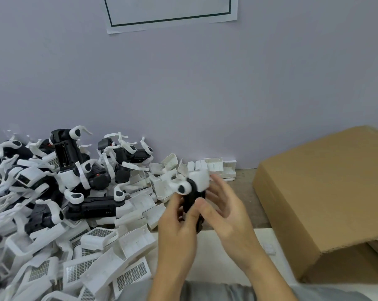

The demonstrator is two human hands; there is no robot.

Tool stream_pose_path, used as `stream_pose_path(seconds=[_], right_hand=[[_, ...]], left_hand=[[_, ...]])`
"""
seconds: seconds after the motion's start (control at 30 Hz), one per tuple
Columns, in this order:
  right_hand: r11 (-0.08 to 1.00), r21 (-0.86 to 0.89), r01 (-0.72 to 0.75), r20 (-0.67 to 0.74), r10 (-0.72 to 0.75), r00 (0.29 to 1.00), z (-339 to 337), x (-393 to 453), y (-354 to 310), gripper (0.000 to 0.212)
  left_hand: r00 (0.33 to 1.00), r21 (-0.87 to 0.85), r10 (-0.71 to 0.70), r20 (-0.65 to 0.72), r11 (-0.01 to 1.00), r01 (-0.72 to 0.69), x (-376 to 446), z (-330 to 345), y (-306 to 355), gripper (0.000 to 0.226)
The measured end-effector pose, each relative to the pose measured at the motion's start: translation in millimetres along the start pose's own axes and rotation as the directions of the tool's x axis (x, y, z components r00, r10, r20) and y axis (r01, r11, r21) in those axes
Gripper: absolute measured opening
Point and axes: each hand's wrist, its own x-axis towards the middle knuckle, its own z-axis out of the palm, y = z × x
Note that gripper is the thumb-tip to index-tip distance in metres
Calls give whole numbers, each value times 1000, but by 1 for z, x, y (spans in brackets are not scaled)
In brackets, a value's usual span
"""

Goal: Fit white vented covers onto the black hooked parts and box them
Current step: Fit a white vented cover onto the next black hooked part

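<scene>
Both hands hold one black hooked part (191, 200) up above the table, a white cover (200, 179) sitting on its upper end and a white hook with a black spot (181, 187) sticking out to the left. My left hand (176, 222) grips the black body from the left and below. My right hand (224, 205) holds it from the right, thumb on the body, fingers spread behind the white cover. Much of the black body is hidden by my fingers.
A big heap of black hooked parts (75, 170) covers the left of the table, with loose white vented covers (129, 272) in front and more covers (216, 168) along the wall. An open cardboard box (327, 203) stands at the right. A white sheet (207, 253) lies under my hands.
</scene>
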Motion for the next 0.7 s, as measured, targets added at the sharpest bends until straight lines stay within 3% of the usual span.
stream_pose_path(seconds=[0.1, 0.2, 0.33, 0.43, 0.57, 0.7], right_hand=[[993, 113, -23, -128, 37, 991, 0, 4, -2, 51], [992, 127, -9, -225, 38, 974, -3, 5, -1, 33], [983, 182, 38, -242, 7, 970, -4, 6, -2, 28], [995, 66, 78, -344, -50, 938, 1, 5, 0, 17], [986, -133, 97, -402, -143, 904, 12, 4, 0, 25], [993, -80, 90, -193, -104, 976, 10, 4, 4, 63]], left_hand=[[991, 220, 28, 129, 974, -57, -4, 6, -5, 29], [986, 341, 56, 156, 934, -107, -5, 6, -7, 33], [982, 333, 39, 183, 938, -99, -5, 6, -4, 34], [977, 334, 31, 211, 937, -102, -5, 8, -2, 31], [987, 285, 21, 161, 956, -67, -6, 7, -3, 42], [999, 179, 8, -38, 984, -1, -1, 7, -5, 19]])
